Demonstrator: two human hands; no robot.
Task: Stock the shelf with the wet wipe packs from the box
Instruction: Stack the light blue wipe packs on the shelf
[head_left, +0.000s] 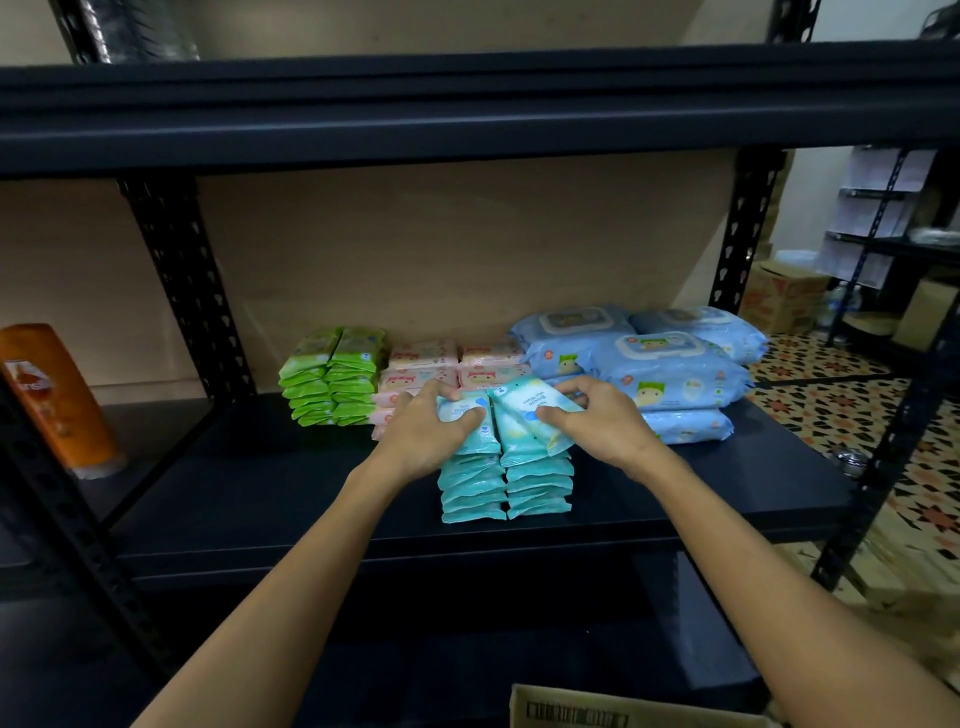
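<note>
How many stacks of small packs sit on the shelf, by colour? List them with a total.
Green stacks: 2
Pink stacks: 2
Teal stacks: 2
Total: 6

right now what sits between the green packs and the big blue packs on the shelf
In the head view, the pink packs lie stacked between the green packs and the big blue packs.

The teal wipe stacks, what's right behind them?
Behind the teal wipe stacks sit pink wipe packs; both hands and the raised teal packs cover their lower rows.
</note>
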